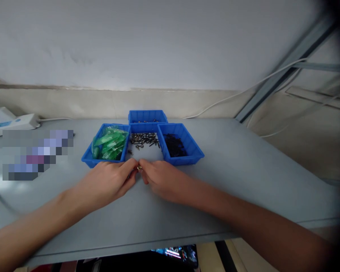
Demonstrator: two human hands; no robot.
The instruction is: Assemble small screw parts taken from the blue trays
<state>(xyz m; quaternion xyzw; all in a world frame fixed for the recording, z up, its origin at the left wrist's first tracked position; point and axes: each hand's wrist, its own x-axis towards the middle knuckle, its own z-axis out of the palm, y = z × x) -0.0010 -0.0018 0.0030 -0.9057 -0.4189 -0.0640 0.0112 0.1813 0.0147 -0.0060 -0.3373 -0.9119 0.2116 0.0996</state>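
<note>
My left hand [112, 176] and my right hand [164, 178] meet above the table, just in front of the blue bins, fingers pinched together. A small gold-coloured metal piece with a round end [139, 167] shows between their fingertips. The fingers cover most of it, so its full shape is hidden. Beyond my hands lies a pile of small dark and brass-coloured metal parts [143, 139] on a pale surface between the bins. One loose part [130, 152] sits nearer to my left fingertips.
The left blue bin [87, 160] holds green plastic packets [112, 143]. Black slender pieces [174, 145] fill part of the right bin [197, 153]. Behind stands a third bin [147, 116]. A power strip [14, 124] and a blurred-out object [39, 155] lie left; a lit phone screen [181, 252] shows below the table edge.
</note>
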